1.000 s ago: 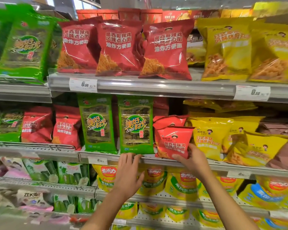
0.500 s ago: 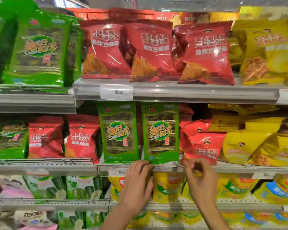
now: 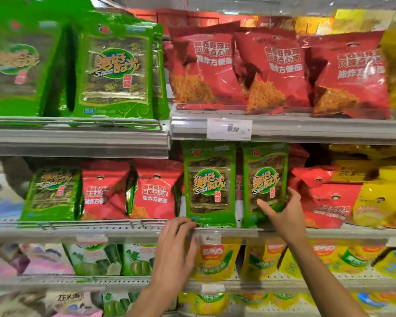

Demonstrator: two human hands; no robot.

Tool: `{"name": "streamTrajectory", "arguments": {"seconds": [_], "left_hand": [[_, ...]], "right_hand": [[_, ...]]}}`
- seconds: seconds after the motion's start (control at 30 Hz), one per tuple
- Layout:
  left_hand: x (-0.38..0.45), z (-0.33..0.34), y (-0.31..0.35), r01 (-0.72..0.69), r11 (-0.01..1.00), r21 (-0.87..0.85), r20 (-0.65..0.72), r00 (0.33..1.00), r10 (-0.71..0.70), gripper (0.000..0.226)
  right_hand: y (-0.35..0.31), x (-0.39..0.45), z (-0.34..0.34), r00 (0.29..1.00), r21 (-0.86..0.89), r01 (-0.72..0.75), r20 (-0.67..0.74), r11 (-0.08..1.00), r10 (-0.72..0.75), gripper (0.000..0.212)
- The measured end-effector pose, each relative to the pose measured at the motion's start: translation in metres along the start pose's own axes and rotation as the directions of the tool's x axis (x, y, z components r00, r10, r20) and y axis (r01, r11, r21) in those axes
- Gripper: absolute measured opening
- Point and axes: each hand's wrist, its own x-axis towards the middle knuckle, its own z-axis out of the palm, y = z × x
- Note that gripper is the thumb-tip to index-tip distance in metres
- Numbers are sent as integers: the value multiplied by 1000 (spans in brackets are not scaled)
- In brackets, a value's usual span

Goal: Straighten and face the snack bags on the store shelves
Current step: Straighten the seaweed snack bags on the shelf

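Note:
Two green seaweed bags stand upright side by side on the middle shelf (image 3: pixel 124 232). My left hand (image 3: pixel 176 250) reaches up from below, and its fingertips touch the bottom left corner of the left green bag (image 3: pixel 209 186) at the shelf lip. My right hand (image 3: pixel 286 216) lies spread against the lower right of the right green bag (image 3: pixel 264 179), with the thumb across the front and the fingers along the bag's right edge. A red noodle-snack bag (image 3: pixel 329 202) leans just right of that hand.
The top shelf carries green seaweed bags (image 3: pixel 114 72) and red noodle bags (image 3: pixel 270 69) above a price tag (image 3: pixel 229 129). Red bags (image 3: pixel 156 191) and another green bag stand at middle left, yellow bags (image 3: pixel 375 197) at right. Yellow corn-snack pouches (image 3: pixel 213 259) fill the shelf below.
The view has shifted left and closer. My right hand left the red bag and moved up onto the right green bag, opening out. My left hand stayed at the left green bag's base.

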Motion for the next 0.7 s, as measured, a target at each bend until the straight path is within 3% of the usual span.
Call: {"name": "streamTrajectory", "arguments": {"seconds": [0.13, 0.27, 0.33, 0.53, 0.7], "left_hand": [[5, -16, -13, 129, 992, -12, -115, 985, -130, 27], [20, -36, -26, 221, 975, -34, -232, 947, -223, 30], [30, -43, -36, 320, 947, -27, -231, 920, -318, 39], [59, -56, -57, 554, 832, -40, -14, 832, -555, 80], [79, -64, -75, 604, 791, -101, 160, 794, -586, 97]], "right_hand": [[0, 16, 1, 998, 30, -32, 56, 999, 30, 93], [2, 18, 0, 997, 33, 48, 62, 998, -50, 53], [7, 16, -1, 994, 66, 67, 86, 996, -73, 45], [11, 10, -7, 990, 212, 61, 110, 975, -85, 50], [5, 9, -16, 994, 260, 54, 74, 964, -76, 38]]}}
